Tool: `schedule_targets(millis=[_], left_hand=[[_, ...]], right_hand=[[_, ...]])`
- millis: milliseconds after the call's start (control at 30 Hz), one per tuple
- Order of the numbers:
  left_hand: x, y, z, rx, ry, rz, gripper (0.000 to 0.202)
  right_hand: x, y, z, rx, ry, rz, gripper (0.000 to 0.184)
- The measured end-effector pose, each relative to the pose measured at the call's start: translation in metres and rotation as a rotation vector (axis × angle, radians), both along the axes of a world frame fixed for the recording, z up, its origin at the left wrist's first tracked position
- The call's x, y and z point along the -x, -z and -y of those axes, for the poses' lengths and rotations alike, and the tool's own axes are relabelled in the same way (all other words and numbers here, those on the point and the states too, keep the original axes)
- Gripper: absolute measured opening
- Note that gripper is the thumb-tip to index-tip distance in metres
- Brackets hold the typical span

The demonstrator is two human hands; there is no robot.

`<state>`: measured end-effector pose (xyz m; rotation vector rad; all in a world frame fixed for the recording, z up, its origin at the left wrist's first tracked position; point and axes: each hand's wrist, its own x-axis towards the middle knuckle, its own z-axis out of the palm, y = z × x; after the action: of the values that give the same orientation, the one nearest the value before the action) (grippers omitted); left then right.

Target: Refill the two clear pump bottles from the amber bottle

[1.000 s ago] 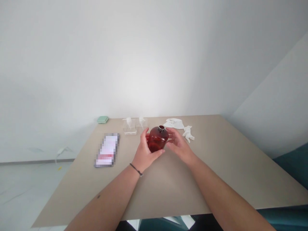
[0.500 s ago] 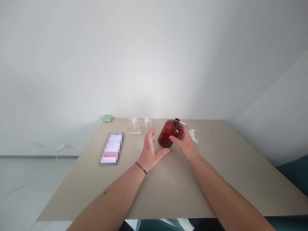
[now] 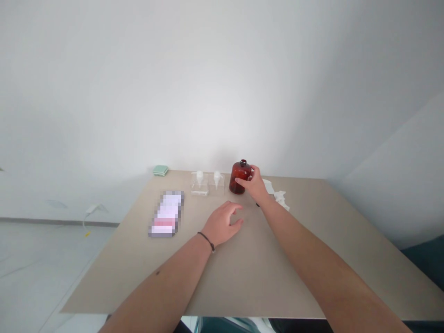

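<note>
A dark red see-through bottle [image 3: 238,175] with a narrow, uncapped neck stands upright near the back of the table. My right hand [image 3: 255,184] grips it from the right side, thumb across its front. Lower and to the left, my left hand [image 3: 224,223] is over the table with thumb and fingers apart, holding nothing; a dark band circles its wrist. Left of the bottle stand two clear pump bottles [image 3: 200,185] with white tops. Crumpled white tissue [image 3: 280,199] lies behind my right forearm, and a small dark object beside my right wrist is mostly hidden.
A phone [image 3: 167,212] with a blurred screen lies on the left of the beige table [image 3: 270,286]. A small green case [image 3: 160,170] sits at the back left corner. The white wall [image 3: 222,92] rises right behind the table. A white cable plug [image 3: 92,209] is by the floor.
My right hand has carried the red bottle back and slightly left, from tilted to upright in line with the pump bottles. My left hand has drawn away from it, lower and nearer me.
</note>
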<state>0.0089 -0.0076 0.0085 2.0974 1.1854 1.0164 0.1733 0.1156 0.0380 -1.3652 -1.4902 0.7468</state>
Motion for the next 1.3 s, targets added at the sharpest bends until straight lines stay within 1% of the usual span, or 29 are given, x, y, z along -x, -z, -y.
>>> schedule_targets(millis=[133,333,433,600,667,733,767,800,867,900,933,967,1033,1100,1167,1300], left_hand=[[0.000,0.002,-0.001,-0.015,0.010,-0.017,0.031],[-0.001,0.003,-0.001,-0.017,0.021,-0.023,0.030],[-0.001,0.003,-0.001,-0.019,0.018,-0.021,0.030],[-0.002,0.003,-0.002,-0.023,0.015,-0.030,0.030],[-0.002,0.003,-0.002,-0.021,0.006,-0.031,0.030],[-0.002,0.003,-0.001,-0.027,-0.006,-0.026,0.029],[-0.002,0.003,-0.001,-0.031,-0.013,-0.021,0.028],[-0.002,0.002,-0.001,-0.035,-0.022,-0.015,0.027],[-0.002,0.002,-0.001,-0.040,-0.038,-0.007,0.025],[-0.002,0.002,-0.001,-0.041,-0.044,-0.004,0.024],[-0.002,0.001,-0.001,-0.041,-0.046,-0.002,0.023],[-0.002,0.001,-0.001,-0.040,-0.045,0.000,0.023],[-0.001,0.001,-0.001,-0.040,-0.034,-0.003,0.024],[0.000,0.000,-0.002,-0.039,-0.026,-0.013,0.024],[0.001,0.000,-0.002,-0.043,-0.030,-0.026,0.024],[0.002,0.001,-0.003,-0.048,-0.047,-0.051,0.025]], right_hand=[[0.003,0.005,-0.006,-0.006,0.004,0.006,0.084],[0.009,0.004,0.002,0.004,-0.010,0.009,0.083],[0.010,0.007,0.004,0.016,0.006,0.025,0.083],[0.011,0.021,0.003,-0.023,-0.012,0.019,0.091],[0.011,0.020,0.009,-0.112,0.026,0.089,0.095],[0.014,0.009,0.020,-0.286,0.097,0.242,0.092],[0.017,0.000,0.027,-0.380,0.116,0.340,0.086],[0.021,-0.011,0.034,-0.442,0.122,0.427,0.076],[0.034,-0.036,0.042,-0.481,0.078,0.598,0.047],[0.042,-0.048,0.043,-0.478,0.032,0.674,0.035],[0.050,-0.058,0.042,-0.463,-0.024,0.749,0.032],[0.059,-0.067,0.037,-0.440,-0.062,0.823,0.031],[0.076,-0.078,0.023,-0.396,-0.137,0.997,0.029],[0.090,-0.082,0.006,-0.350,-0.215,1.180,0.024],[0.101,-0.083,-0.008,-0.280,-0.273,1.308,0.020],[0.115,-0.083,-0.021,-0.103,-0.375,1.432,0.016]])
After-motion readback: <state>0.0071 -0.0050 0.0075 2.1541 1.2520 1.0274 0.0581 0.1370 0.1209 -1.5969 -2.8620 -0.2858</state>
